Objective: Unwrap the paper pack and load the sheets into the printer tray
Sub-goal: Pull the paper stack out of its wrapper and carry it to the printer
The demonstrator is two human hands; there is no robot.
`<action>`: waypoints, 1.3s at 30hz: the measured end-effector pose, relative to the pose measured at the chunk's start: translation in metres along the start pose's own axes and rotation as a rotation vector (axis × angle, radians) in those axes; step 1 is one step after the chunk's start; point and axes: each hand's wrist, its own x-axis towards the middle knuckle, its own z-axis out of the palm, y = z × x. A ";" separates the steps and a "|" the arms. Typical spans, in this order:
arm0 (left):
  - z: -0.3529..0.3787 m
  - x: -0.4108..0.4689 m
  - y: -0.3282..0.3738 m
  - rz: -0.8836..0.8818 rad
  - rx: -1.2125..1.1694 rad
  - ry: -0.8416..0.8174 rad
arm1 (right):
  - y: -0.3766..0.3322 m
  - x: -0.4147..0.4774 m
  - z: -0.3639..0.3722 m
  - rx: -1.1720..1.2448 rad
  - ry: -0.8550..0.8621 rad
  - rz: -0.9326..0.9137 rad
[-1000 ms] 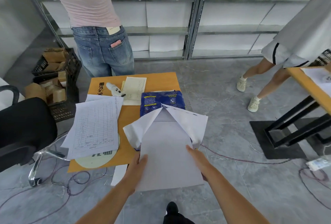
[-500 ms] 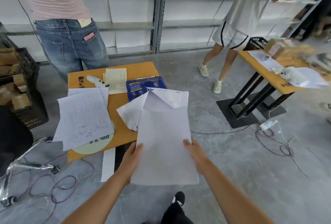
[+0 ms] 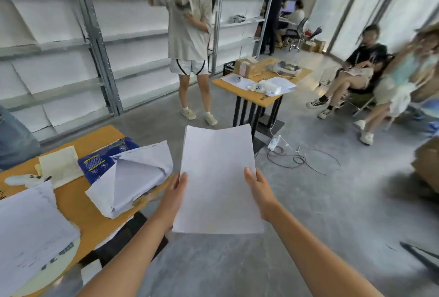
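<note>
A stack of plain white sheets (image 3: 217,178) hangs in the air over the grey floor, clear of its wrapper. My left hand (image 3: 174,195) grips its left edge and my right hand (image 3: 259,191) grips its right edge, thumbs on top. The opened white wrapper (image 3: 133,178), flaps spread, lies on the right end of the orange table (image 3: 78,204) to my left. A second, blue paper pack (image 3: 104,157) lies behind the wrapper. No printer or tray is in view.
Printed forms (image 3: 28,228) and a yellowish sheet (image 3: 59,165) lie on the orange table. A person (image 3: 188,42) stands ahead beside a second orange table (image 3: 259,87) with boxes. A power strip with cables (image 3: 275,142) lies on the floor. Seated people (image 3: 361,71) are at the right.
The sheets have come out of the wrapper, which now lies on the table. My view has swung right, with the stack carried away from the table over the floor.
</note>
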 end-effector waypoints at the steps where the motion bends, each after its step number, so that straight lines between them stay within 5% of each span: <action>1: 0.022 -0.005 0.001 0.018 0.029 -0.056 | 0.001 -0.017 -0.025 0.018 0.061 -0.029; 6: 0.129 -0.060 0.006 0.138 0.104 -0.288 | 0.025 -0.104 -0.137 0.149 0.285 -0.058; 14: 0.331 -0.230 -0.014 0.122 0.191 -0.880 | 0.085 -0.335 -0.325 0.270 0.800 -0.057; 20: 0.429 -0.379 -0.045 0.086 0.206 -1.308 | 0.135 -0.519 -0.381 0.399 1.176 -0.067; 30: 0.463 -0.565 -0.083 0.076 0.289 -1.872 | 0.176 -0.710 -0.310 0.383 1.810 -0.086; 39: 0.391 -0.702 -0.139 -0.002 0.378 -2.213 | 0.199 -0.833 -0.181 0.367 2.218 0.170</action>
